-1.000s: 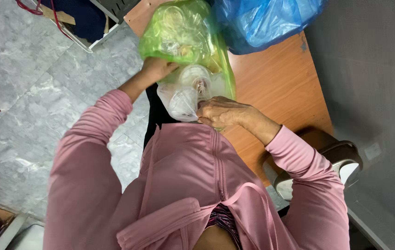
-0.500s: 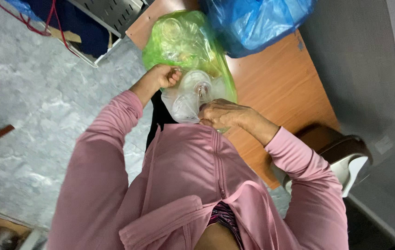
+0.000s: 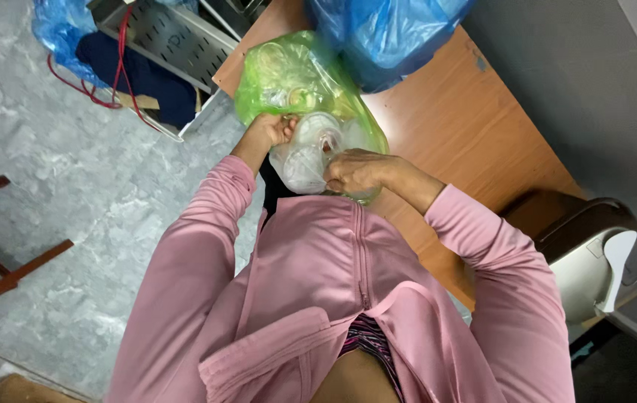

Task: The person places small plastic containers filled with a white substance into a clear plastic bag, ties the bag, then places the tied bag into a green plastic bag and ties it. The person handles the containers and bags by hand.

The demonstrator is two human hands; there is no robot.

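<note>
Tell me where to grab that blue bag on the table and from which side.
Grip the blue bag by its crinkled lower bulge, coming from the bare table side on the right. The green bag and both hands crowd its left.

Workroom, wooden desk (image 3: 475,142), marble-tile floor (image 3: 50,194)

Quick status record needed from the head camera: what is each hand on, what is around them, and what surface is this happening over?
left hand: closed on the edge of the clear plastic bag
right hand: gripping the same bag from the other side
bag contents: whitish round items, kind unclear
behind bag: green translucent plastic bag, touching it
further back: blue plastic bag
surface: brown wooden table
floor: grey marbled tiles
sleeves: pink
</note>
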